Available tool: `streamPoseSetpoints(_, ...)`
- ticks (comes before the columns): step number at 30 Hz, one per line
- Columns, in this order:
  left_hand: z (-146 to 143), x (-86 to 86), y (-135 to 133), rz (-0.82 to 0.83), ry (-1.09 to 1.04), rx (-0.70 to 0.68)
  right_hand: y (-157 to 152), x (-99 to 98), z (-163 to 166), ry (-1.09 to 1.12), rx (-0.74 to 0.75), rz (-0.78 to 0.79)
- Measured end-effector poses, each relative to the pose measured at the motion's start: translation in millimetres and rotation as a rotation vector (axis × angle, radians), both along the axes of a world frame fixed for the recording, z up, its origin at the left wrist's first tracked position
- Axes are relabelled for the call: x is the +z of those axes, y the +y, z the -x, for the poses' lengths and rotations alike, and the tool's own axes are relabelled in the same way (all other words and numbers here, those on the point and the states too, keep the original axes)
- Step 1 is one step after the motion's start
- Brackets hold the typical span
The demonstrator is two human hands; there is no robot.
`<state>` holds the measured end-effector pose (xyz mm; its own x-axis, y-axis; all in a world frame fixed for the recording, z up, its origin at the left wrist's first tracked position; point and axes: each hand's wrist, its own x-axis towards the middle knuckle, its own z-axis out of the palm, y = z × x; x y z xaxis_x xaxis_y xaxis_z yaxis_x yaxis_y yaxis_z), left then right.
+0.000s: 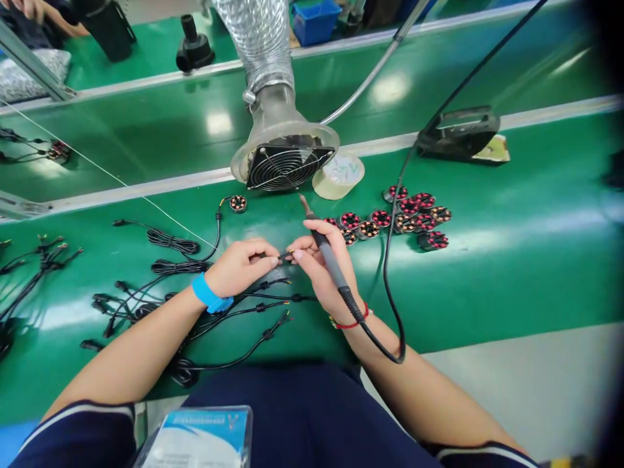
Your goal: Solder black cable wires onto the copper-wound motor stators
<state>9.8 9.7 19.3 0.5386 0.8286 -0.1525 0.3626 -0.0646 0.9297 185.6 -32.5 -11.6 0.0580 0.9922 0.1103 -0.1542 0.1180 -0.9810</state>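
Note:
My left hand (241,265), with a blue wrist strap, is closed in a pinch on the end of a black wire (280,257) over the green bench. My right hand (324,263) meets it from the right; its fingertips pinch the same wire end while a soldering iron (324,244) lies gripped across the palm, tip pointing up and away. The iron's black cord (390,286) loops off past my right wrist. One small round motor stator (238,203) with leads lies just beyond my left hand.
A fume extractor fan (287,162) on a foil duct stands right behind my hands, with a tape roll (338,175) beside it. Several red-wound stators (409,218) cluster at the right. Black cable bundles (175,266) cover the bench at left. An iron stand (458,133) sits far right.

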Motion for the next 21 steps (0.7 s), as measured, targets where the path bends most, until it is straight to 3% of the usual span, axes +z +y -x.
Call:
streamPoseSetpoints(5,-9,-5.7,-4,0.175,-0.272,0.240,0,-3.8,1,-0.044,0.053,0.031)
streamPoseSetpoints(12,-14,-5.8,-9,0.095,-0.223,0.219,-4,-4.8,3,-0.125,0.080,-0.042)
streamPoseSetpoints(21,-15,-6.3,-10,0.148,-0.235,0.182,-3,-5.1,3,-0.192,0.068,-0.125)
